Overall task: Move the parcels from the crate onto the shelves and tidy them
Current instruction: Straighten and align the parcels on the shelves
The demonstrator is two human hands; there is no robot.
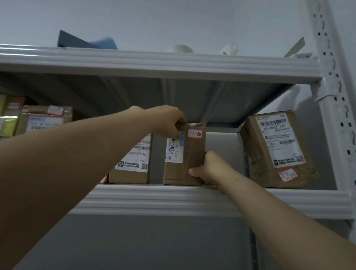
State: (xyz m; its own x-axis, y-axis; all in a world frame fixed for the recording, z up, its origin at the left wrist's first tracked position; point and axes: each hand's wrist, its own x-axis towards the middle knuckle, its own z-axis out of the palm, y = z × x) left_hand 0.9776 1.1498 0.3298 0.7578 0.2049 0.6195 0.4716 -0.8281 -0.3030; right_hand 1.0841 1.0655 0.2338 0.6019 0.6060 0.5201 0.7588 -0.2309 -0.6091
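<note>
A small brown cardboard parcel (189, 156) with a red-edged tag marked 10 stands upright on the white metal shelf (190, 199). My left hand (169, 122) grips its top left corner. My right hand (207, 169) holds its lower right edge, thumb across the front. Just to its left stands another brown parcel (133, 161) with a white label, partly hidden by my left forearm. To the right, apart from it, a larger brown parcel (275, 148) leans tilted on the same shelf. The crate is out of view.
More parcels (41, 119) line the shelf at the far left. The shelf above (156, 63) carries a dark blue box (74, 40) and pale items. A perforated white upright post (339, 114) bounds the right side. A gap lies between the held parcel and the tilted one.
</note>
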